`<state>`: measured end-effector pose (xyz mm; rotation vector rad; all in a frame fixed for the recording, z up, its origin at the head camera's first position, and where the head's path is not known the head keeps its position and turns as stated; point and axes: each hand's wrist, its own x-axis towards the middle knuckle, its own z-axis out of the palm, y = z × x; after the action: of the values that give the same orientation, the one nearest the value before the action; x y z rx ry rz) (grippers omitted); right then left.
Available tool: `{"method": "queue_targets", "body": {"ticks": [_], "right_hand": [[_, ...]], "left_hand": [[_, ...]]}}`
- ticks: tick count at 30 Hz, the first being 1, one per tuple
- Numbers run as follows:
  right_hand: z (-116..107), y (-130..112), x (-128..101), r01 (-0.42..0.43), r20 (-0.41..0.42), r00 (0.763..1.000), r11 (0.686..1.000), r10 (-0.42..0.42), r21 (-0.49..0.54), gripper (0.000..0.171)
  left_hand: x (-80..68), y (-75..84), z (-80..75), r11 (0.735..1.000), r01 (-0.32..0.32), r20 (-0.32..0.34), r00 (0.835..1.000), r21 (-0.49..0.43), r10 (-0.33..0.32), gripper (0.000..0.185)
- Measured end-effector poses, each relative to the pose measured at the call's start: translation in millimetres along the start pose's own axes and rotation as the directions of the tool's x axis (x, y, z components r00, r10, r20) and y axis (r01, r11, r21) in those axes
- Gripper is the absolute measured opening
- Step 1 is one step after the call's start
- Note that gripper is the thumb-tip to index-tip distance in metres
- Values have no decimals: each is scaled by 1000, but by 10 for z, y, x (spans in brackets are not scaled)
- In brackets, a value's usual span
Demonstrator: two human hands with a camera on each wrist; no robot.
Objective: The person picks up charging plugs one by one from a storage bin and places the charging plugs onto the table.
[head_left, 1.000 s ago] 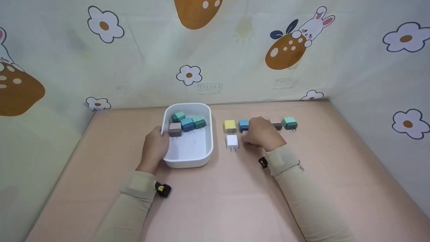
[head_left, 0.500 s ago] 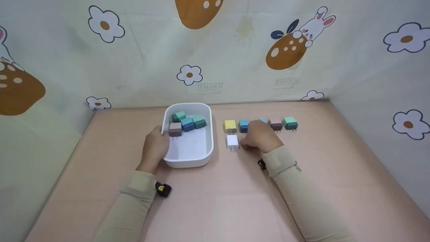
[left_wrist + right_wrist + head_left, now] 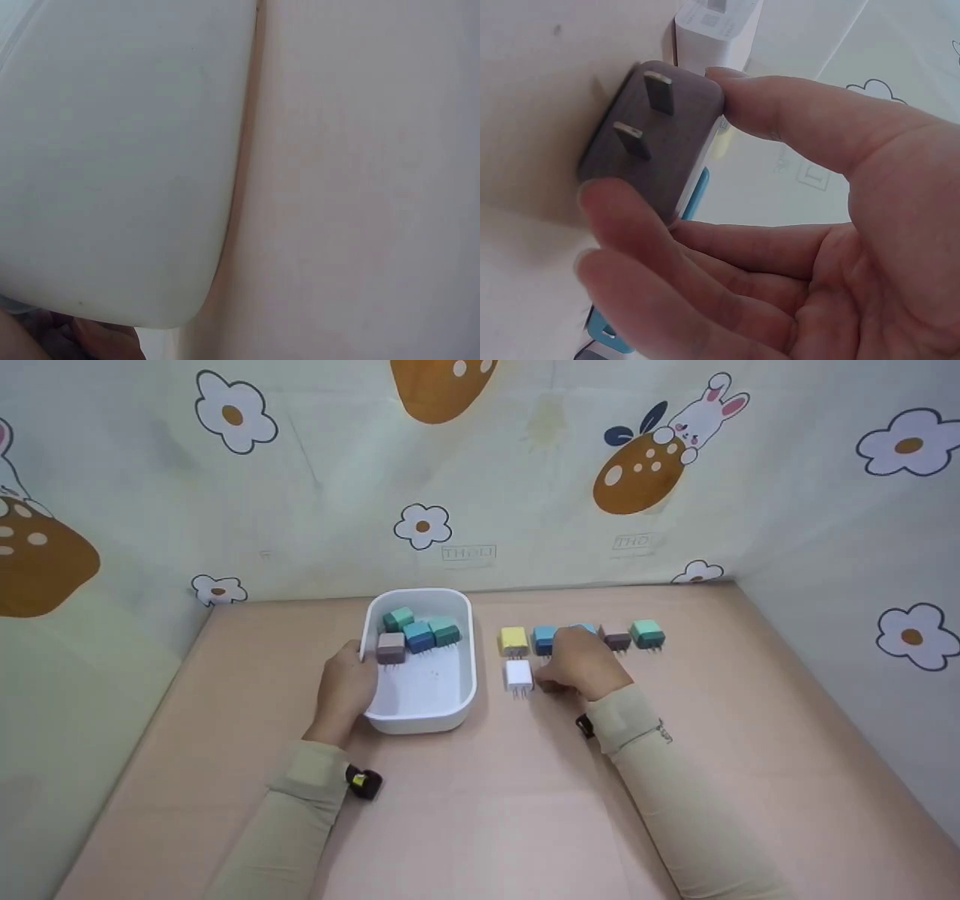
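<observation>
My left hand (image 3: 346,690) grips the left wall of a white plastic tub (image 3: 420,725); the left wrist view is mostly filled by the tub's outer wall (image 3: 127,165). In the tub lie a mauve plug charger (image 3: 391,648), a blue one (image 3: 419,637) and two green ones. My right hand (image 3: 589,664) pinches a grey-mauve two-pin plug charger (image 3: 641,154) between thumb and fingers, pins facing the wrist camera. From the head view that charger is mostly hidden by the hand. Beside it, to the left, lies a white charger (image 3: 518,676).
A row of chargers lies behind my right hand: yellow (image 3: 514,641), blue (image 3: 544,640), a partly hidden second blue (image 3: 585,628), brown (image 3: 615,638) and green (image 3: 647,634). The patterned cloth wall (image 3: 525,510) rises behind the pink table surface (image 3: 465,817).
My right hand has shifted slightly left and toward me since a second ago, uncovering the second blue charger and more of the brown one. The left hand and tub stay put.
</observation>
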<state>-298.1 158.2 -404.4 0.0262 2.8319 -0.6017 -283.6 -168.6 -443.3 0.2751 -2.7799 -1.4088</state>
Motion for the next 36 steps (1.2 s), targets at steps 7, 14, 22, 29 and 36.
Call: {"method": "queue_targets", "body": {"ticks": [7, 14, 22, 29, 36], "right_hand": [[-5, 3, 16, 8, 1, 1000, 1000, -8, -15, 30], [5, 8, 39, -1, -15, 1000, 1000, 1, -14, 40], [7, 0, 41, -22, -1, 1000, 1000, 22, 5, 42], [5, 10, 38, -23, 4, 1000, 1000, 23, 15, 37], [2, 14, 44, 1, -14, 1000, 1000, -2, -6, 41]], "left_hand": [[9, -15, 3, 1000, -14, -7, 1000, 16, 14, 48], [9, -1, -2, 1000, -13, -4, 1000, 6, 13, 48], [3, 5, -10, 1000, 0, 8, 1000, 6, 0, 48], [6, 6, -4, 1000, -4, 2, 1000, 5, 4, 48], [-14, 4, 0, 1000, -12, 5, 1000, -3, 12, 49]]}}
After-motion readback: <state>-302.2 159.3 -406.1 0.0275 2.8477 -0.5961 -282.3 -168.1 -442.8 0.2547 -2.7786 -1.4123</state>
